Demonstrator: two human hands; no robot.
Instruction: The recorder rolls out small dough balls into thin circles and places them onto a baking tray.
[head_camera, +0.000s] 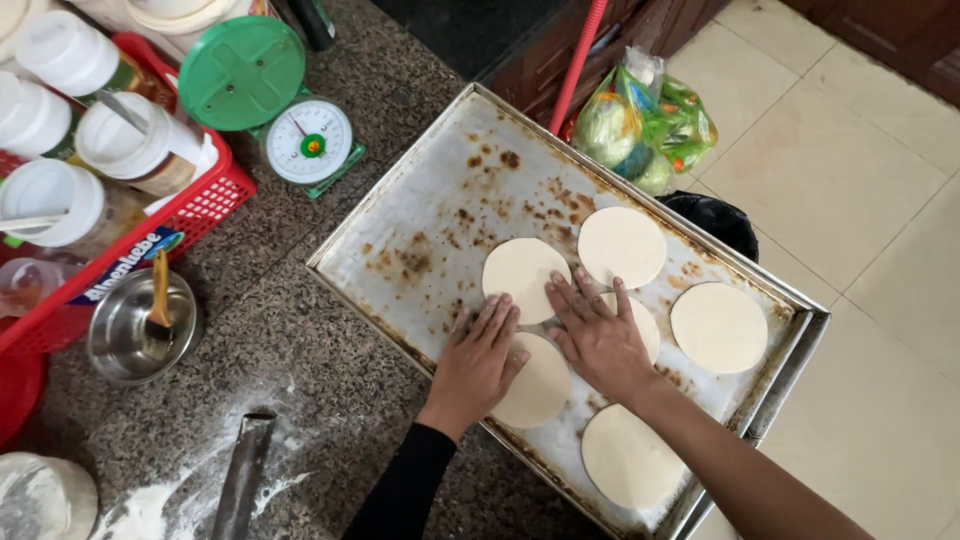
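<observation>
A large, stained metal baking tray (420, 215) lies on a granite counter, with several flat round dough discs on its right half. My left hand (480, 360) rests flat, fingers apart, on one disc (540, 392) near the tray's front edge. My right hand (597, 335) lies flat beside it, covering part of another disc (645, 322). Its fingertips reach toward a disc (520, 275) just beyond. More discs lie at the far side (622, 245), at the right (718, 326) and at the near corner (625, 458).
A green-topped kitchen scale (290, 110) stands beyond the tray. A red basket (205, 200) of white-lidded jars sits at the left, with a small steel bowl (125, 345) holding a brush. Flour and a metal scraper (240, 470) lie on the counter. Bagged produce (645, 120) sits on the tiled floor.
</observation>
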